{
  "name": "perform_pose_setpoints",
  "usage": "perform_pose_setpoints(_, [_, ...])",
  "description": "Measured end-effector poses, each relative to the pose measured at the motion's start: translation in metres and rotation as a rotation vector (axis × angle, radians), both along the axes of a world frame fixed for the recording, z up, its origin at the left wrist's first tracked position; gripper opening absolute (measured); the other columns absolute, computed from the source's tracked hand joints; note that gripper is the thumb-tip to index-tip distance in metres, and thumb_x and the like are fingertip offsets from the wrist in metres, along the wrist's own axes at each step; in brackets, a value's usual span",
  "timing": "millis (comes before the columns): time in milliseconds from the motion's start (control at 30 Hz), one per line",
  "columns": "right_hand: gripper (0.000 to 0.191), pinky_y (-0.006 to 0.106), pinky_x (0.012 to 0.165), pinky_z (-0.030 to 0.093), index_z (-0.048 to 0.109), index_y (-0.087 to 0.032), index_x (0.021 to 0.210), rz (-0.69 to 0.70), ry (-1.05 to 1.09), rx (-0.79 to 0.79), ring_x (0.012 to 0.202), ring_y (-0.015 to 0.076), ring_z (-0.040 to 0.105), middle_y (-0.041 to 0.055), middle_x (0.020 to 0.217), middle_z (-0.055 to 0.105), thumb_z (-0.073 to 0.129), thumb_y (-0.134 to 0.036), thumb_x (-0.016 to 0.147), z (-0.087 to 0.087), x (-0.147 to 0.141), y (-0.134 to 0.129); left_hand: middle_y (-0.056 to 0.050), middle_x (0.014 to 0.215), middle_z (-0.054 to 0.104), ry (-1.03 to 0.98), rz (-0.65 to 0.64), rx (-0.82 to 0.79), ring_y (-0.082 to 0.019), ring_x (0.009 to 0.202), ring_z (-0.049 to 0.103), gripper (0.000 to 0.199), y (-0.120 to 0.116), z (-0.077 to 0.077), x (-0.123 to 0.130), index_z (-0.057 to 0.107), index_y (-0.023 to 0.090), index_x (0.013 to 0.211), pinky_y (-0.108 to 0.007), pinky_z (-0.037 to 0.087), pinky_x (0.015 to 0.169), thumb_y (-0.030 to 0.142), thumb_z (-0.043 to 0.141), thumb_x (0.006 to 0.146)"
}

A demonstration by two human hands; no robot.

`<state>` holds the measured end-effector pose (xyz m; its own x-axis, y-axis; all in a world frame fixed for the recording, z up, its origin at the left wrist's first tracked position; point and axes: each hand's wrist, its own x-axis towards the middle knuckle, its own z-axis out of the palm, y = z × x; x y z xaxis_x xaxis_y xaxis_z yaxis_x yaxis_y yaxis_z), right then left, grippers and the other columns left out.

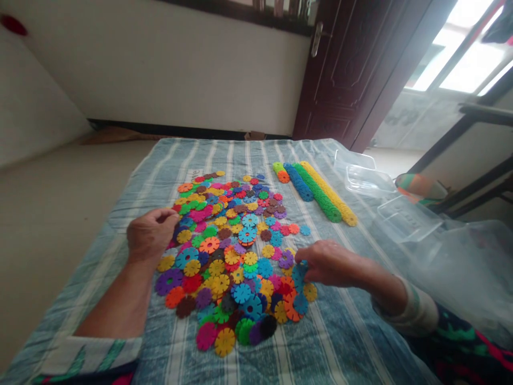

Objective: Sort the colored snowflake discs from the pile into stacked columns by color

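Note:
Many notched plastic discs point(217, 283) in mixed colours lie loosely heaped on a striped cloth. At the heap's left edge is my left hand point(151, 232), its thumb and fingers pinched together; what they hold, if anything, is hidden. My right hand point(326, 262) reaches in from the right, fingertips closed on a blue notched disc point(298, 275) at the heap's right edge. Beyond it, overlapping discs lie in single-colour rows: a yellow row point(328, 192), a green row point(318, 192) and a shorter blue row point(298, 183). A few lime discs point(278, 168) and an orange disc point(284, 177) lie beside them.
Clear plastic boxes point(409, 218) stand along the right side of the blue striped cloth point(136, 184). Clear plastic sheeting or a bag point(473, 267) lies nearer on the right. Past the far edge are a wall, a brown door point(340, 69) and a broom point(116, 135) on the floor.

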<state>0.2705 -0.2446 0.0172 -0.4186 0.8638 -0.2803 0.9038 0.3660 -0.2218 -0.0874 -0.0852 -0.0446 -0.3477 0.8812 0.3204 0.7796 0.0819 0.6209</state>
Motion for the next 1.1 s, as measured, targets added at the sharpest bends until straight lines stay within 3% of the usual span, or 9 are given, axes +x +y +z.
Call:
perform_pose_setpoints(133, [0.021,0.025,0.055,0.024,0.068,-0.023,0.098,-0.012,0.053,0.042,0.063,0.013,0.055,-0.0005,0.07,0.065,0.07,-0.02,0.078,-0.006,-0.002,-0.001,0.001,0.072,0.071,-0.004,-0.006,0.015,-0.018,0.07,0.065,0.028,0.0,0.0,0.0,0.074,0.018,0.083,-0.025,0.048,0.068,0.037,0.06,0.067])
perform_pose_setpoints(267, [0.006,0.027,0.057,0.029,0.066,-0.019,0.089,-0.057,0.086,0.235,0.065,0.0143,0.054,0.0022,0.072,0.064,0.061,-0.022,0.087,-0.013,-0.011,0.001,0.002,0.073,0.072,-0.003,-0.022,0.032,-0.018,0.071,0.065,0.027,0.0,-0.002,-0.001,0.073,0.02,0.084,-0.026,0.049,0.069,0.038,0.061,0.068])
perform_pose_setpoints(333, [0.013,0.028,0.062,0.034,0.066,-0.018,0.084,0.049,0.144,0.317,0.072,0.0157,0.055,0.0041,0.078,0.064,0.056,-0.023,0.091,-0.014,-0.024,0.0,0.001,0.075,0.072,0.0,-0.016,0.023,-0.018,0.073,0.065,0.028,0.0,-0.003,-0.001,0.073,0.02,0.085,-0.026,0.049,0.069,0.039,0.061,0.069])
perform_pose_setpoints(467, [0.011,0.032,0.077,0.04,0.067,-0.022,0.091,0.447,0.265,0.357,0.1,0.0216,0.052,0.0065,0.102,0.061,0.062,-0.032,0.088,-0.011,-0.062,-0.005,-0.002,0.077,0.073,0.006,-0.015,-0.016,-0.018,0.075,0.065,0.03,-0.002,-0.002,0.0,0.074,0.017,0.088,-0.026,0.049,0.07,0.038,0.06,0.07])
perform_pose_setpoints(533, [0.015,0.035,0.081,0.04,0.067,-0.023,0.09,0.522,0.251,0.372,0.111,0.0252,0.047,0.0084,0.111,0.057,0.067,-0.037,0.085,-0.011,-0.077,0.0,-0.002,0.08,0.074,0.015,-0.035,-0.013,-0.018,0.076,0.066,0.03,-0.003,0.0,0.0,0.073,0.017,0.088,-0.026,0.049,0.072,0.036,0.059,0.071])
perform_pose_setpoints(667, [0.017,0.037,0.087,0.041,0.069,-0.02,0.09,0.431,0.181,0.403,0.11,0.0253,0.046,0.0101,0.109,0.056,0.065,-0.035,0.086,-0.019,-0.081,0.035,-0.003,0.08,0.074,0.014,-0.055,-0.011,-0.018,0.076,0.066,0.028,-0.005,0.002,0.002,0.073,0.016,0.087,-0.026,0.048,0.073,0.035,0.058,0.072])
perform_pose_setpoints(833, [0.013,0.038,0.089,0.042,0.071,-0.018,0.09,0.151,0.179,0.44,0.101,0.0232,0.049,0.0095,0.1,0.056,0.059,-0.02,0.089,-0.03,-0.05,0.077,-0.002,0.078,0.074,0.01,-0.049,-0.005,-0.018,0.074,0.066,0.028,-0.005,0.001,0.002,0.073,0.015,0.086,-0.025,0.048,0.071,0.034,0.058,0.072])
perform_pose_setpoints(933, [0.012,0.04,0.09,0.043,0.071,-0.018,0.096,0.141,0.285,0.42,0.103,0.0238,0.052,0.0106,0.105,0.058,0.062,-0.02,0.088,-0.029,-0.04,0.068,-0.002,0.08,0.074,0.01,-0.054,-0.002,-0.018,0.075,0.066,0.028,-0.005,0.0,0.002,0.073,0.016,0.087,-0.025,0.049,0.072,0.034,0.059,0.072])
perform_pose_setpoints(1100, [0.025,0.045,0.102,0.039,0.071,-0.022,0.1,0.401,0.39,0.264,0.129,0.0296,0.042,0.0119,0.136,0.049,0.071,-0.039,0.082,-0.023,-0.045,0.02,-0.004,0.082,0.075,0.008,-0.071,-0.003,-0.017,0.077,0.066,0.027,-0.006,0.0,0.003,0.073,0.015,0.088,-0.025,0.049,0.075,0.032,0.059,0.073])
